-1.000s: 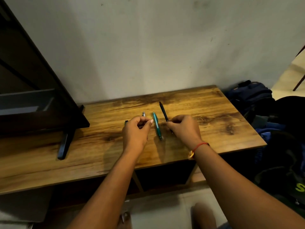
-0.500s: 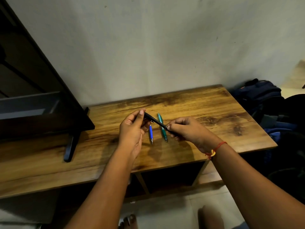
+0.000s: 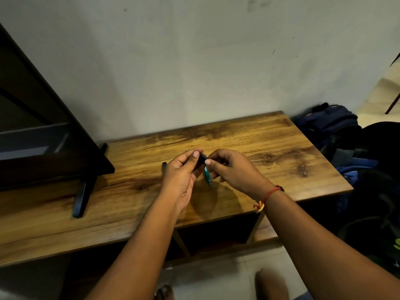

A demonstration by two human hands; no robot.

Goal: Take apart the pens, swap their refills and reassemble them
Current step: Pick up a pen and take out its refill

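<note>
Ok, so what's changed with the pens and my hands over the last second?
The right hand lifted the black pen off the table, and the left hand came up to grip its other end. The hands then closed together, so only a short stretch of the pen shows between them. The teal pen lies on the table as before.

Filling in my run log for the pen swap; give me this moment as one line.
left hand: grips black pen | right hand: grips same pen | teal pen: on table
</note>
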